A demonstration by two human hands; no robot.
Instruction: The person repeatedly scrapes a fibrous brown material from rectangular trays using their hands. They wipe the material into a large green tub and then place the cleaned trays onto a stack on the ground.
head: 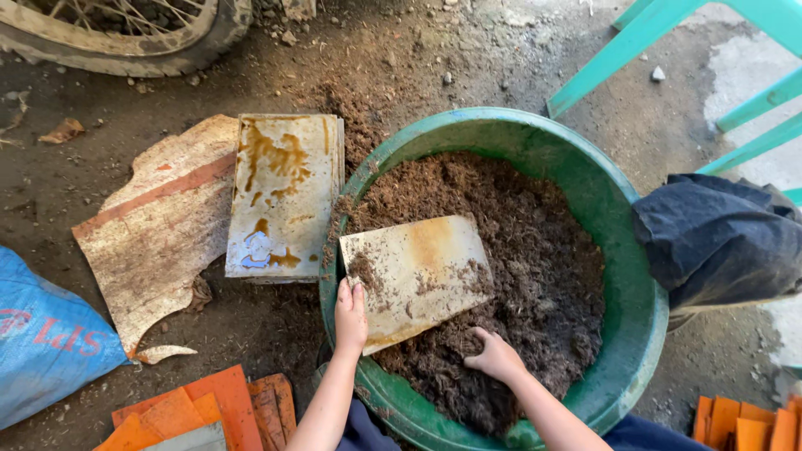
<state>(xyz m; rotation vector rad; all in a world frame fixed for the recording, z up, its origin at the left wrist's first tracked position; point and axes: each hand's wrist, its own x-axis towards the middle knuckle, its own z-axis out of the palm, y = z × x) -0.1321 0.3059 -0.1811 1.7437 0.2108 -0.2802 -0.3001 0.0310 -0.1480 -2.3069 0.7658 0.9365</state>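
Note:
A big green basin (622, 250) sits on the dirt floor, filled with dark brown fibrous soil (535, 250). A pale, rust-stained flat tile (422, 267) lies tilted on the soil at the basin's near left side. My left hand (350, 316) grips the tile's near left edge, thumb on top. My right hand (496, 357) presses its fingers into the soil just right of the tile's lower corner, holding nothing that I can see.
A stack of stained tiles (284, 192) and a broken board (159, 225) lie left of the basin. Orange tiles (200, 413) sit at the near left and near right (743, 422). A blue sack (42, 342), a dark bag (718, 238), a teal chair (668, 33) and a wheel (125, 33) surround.

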